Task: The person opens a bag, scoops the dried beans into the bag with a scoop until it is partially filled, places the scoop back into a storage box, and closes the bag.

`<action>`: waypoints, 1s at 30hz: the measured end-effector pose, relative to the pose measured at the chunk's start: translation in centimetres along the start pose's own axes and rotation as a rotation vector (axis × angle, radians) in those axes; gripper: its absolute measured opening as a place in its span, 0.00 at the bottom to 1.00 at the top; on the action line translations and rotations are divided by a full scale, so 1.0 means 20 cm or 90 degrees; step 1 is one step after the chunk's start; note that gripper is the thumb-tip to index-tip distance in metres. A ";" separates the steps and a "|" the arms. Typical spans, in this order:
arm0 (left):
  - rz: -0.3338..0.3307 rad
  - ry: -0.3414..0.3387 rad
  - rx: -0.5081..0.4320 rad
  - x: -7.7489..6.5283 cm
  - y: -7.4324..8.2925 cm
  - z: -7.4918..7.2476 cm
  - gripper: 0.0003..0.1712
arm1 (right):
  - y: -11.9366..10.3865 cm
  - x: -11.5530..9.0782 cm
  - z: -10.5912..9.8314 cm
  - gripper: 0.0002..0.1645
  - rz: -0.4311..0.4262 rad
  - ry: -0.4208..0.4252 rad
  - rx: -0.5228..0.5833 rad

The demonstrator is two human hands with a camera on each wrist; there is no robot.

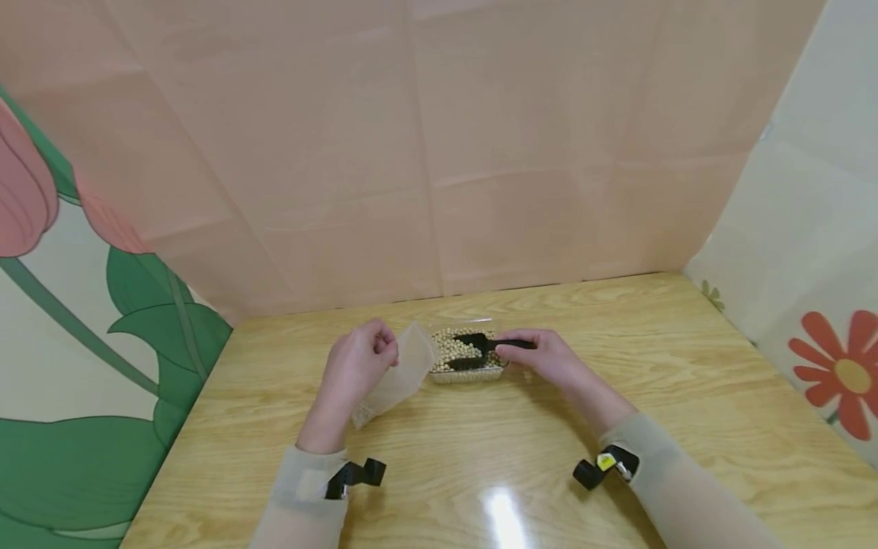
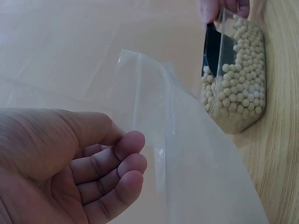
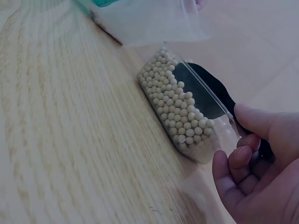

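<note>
My left hand [image 1: 357, 360] pinches the edge of a translucent plastic bag [image 1: 401, 375] between thumb and curled fingers. The bag hangs slanted beside a clear plastic box [image 1: 473, 376], its mouth close to the box's left side. Small round cream-coloured balls [image 3: 170, 100] fill much of the box. With thumb and fingers, my right hand [image 1: 549, 356] grips the handle of a black scoop [image 1: 479, 341] at the box's right end. The scoop's head lies down in the box among the balls; in the left wrist view its dark blade [image 2: 215, 49] shows through the clear wall.
The box stands on a wood-grain table [image 1: 466, 442], towards its back edge. A pink-beige sheet [image 1: 425, 175] rises behind the table. Printed flower panels stand at the left and right sides. Each wrist wears a cuff with a small black mount [image 1: 355, 474].
</note>
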State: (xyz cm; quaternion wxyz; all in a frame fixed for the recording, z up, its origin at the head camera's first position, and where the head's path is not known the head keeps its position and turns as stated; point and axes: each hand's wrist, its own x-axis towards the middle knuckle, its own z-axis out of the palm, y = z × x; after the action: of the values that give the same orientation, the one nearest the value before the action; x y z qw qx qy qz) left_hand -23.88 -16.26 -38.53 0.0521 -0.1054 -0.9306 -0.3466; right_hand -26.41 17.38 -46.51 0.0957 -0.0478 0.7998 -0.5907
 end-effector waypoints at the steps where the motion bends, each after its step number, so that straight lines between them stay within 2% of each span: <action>1: 0.000 0.000 0.000 0.00 0.00 0.00 0.06 | 0.00 0.00 0.00 0.27 0.003 -0.001 0.009; 12: -0.001 0.002 0.005 0.00 0.01 0.00 0.06 | 0.01 0.01 -0.04 0.32 0.046 -0.013 0.095; 19: -0.001 0.000 0.003 0.00 0.01 0.00 0.05 | 0.01 0.01 -0.04 0.34 0.043 -0.007 0.147; 30: 0.004 0.006 -0.006 0.00 0.01 0.01 0.06 | -0.02 0.00 -0.03 0.31 0.031 -0.012 0.207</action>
State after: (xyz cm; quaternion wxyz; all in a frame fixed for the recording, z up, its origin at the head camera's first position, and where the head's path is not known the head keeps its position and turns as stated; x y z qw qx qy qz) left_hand -23.92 -16.00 -38.59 0.0570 -0.1069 -0.9283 -0.3516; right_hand -26.53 17.88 -45.86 0.1238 -0.0177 0.6937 -0.7094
